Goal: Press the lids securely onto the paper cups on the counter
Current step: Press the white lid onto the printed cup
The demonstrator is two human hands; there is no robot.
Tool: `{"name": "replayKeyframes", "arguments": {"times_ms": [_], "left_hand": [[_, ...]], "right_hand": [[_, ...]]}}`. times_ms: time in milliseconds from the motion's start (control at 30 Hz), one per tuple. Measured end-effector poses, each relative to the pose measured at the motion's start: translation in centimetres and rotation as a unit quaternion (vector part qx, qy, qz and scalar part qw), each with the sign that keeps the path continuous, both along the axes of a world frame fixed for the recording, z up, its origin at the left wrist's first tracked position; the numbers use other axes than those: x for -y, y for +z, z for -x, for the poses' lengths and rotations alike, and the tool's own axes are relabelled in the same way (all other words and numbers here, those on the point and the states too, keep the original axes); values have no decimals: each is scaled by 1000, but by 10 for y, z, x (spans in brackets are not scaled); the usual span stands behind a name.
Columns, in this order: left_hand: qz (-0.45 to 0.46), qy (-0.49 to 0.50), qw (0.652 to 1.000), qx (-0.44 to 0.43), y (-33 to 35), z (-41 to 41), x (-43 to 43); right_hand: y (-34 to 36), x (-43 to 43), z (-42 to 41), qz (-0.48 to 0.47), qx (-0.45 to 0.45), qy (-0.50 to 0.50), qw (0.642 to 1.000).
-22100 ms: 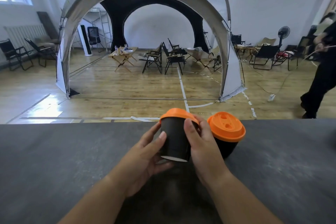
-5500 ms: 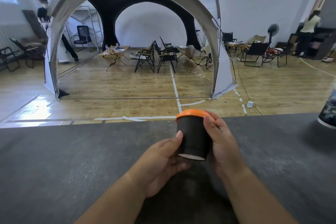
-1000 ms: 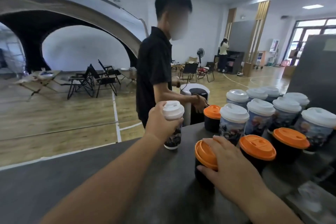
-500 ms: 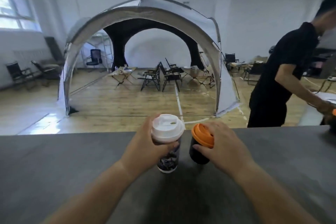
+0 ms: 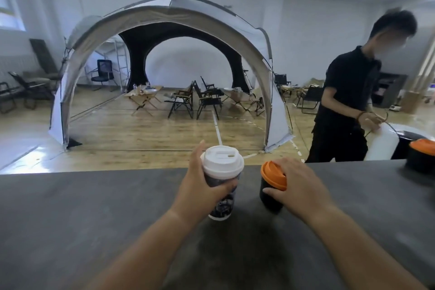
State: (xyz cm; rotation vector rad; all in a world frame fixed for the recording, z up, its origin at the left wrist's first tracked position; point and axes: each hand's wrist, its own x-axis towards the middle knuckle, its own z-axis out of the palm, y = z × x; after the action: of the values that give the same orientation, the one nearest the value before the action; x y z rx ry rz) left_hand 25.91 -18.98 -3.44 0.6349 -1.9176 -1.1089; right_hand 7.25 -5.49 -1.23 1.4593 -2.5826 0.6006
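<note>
Left hand (image 5: 200, 186) wraps round the tall cup (image 5: 222, 205), thumb curled just under its white lid (image 5: 222, 160), dead centre. Right hand (image 5: 299, 186), at its 3 o'clock, clamps the short black cup (image 5: 270, 200), fingers hiding half the orange lid (image 5: 273, 175). Cups just apart over the counter (image 5: 70, 219); bases hard to judge. Far 3 o'clock, another cup (image 5: 422, 158) is cut off.
</note>
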Motion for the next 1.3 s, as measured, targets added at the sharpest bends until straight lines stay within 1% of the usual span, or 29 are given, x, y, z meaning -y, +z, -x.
{"name": "replayKeyframes", "arguments": {"times_ms": [100, 167, 300, 400, 467, 533, 567, 600, 633, 667, 700, 733, 767, 833, 900, 933, 1000, 1033, 1133, 1233, 1300], "left_hand": [[-20, -19, 1000, -14, -7, 0, -4], [-11, -20, 999, -26, -14, 1, -5], [-20, -38, 999, -32, -26, 2, -3], [-24, -44, 998, -46, -34, 4, -1], [-39, -48, 997, -52, -37, 6, 2], [-42, -54, 997, -47, -39, 5, 8], [-42, -59, 997, -39, -40, 4, 10], [-39, -67, 997, -28, -39, 4, 11], [-36, -72, 997, -19, -37, 3, 13], [-31, -76, 997, -12, -36, 2, 14], [-28, -81, 996, -4, -34, 0, 16], [-30, -86, 996, 3, -33, -2, 18], [-38, -88, 995, 8, -32, -5, 21], [-57, -85, 995, 12, -32, -12, 28], [-75, -83, 994, 16, -33, -16, 35], [-81, -84, 993, 20, -35, -17, 38], [-90, -91, 991, 25, -36, -17, 39], [-91, -95, 991, 25, -36, -17, 39], [-89, -92, 991, 25, -36, -17, 40], [-86, -88, 992, 28, -35, -18, 39], [-83, -86, 992, 27, -35, -17, 39]], "right_hand": [[1, -2, -3, -7, -7, -13, 1000], [2, -4, -1, -5, -6, -22, 1000], [0, -5, 6, -10, -4, -27, 1000], [-4, -4, 8, -20, -18, -35, 999], [-4, -4, 8, -20, -5, -43, 999], [-1, -5, 3, 13, -16, -48, 999], [2, -7, -2, 55, -31, -39, 997], [6, -11, -10, 118, -33, -23, 992], [10, -13, -21, 189, -9, 1, 982], [14, -11, -33, 257, 52, 32, 964], [16, -6, -45, 312, 147, 62, 937], [16, 3, -56, 340, 255, 86, 901], [14, 14, -65, 349, 351, 98, 864], [7, 40, -73, 322, 493, 76, 805], [10, 64, -74, 289, 593, 36, 751], [13, 73, -72, 276, 620, 24, 734], [17, 88, -69, 268, 644, 21, 717], [18, 94, -67, 267, 643, 22, 718], [15, 101, -67, 256, 615, 28, 745], [11, 97, -68, 278, 611, 34, 741], [8, 93, -70, 293, 599, 38, 744]]}}
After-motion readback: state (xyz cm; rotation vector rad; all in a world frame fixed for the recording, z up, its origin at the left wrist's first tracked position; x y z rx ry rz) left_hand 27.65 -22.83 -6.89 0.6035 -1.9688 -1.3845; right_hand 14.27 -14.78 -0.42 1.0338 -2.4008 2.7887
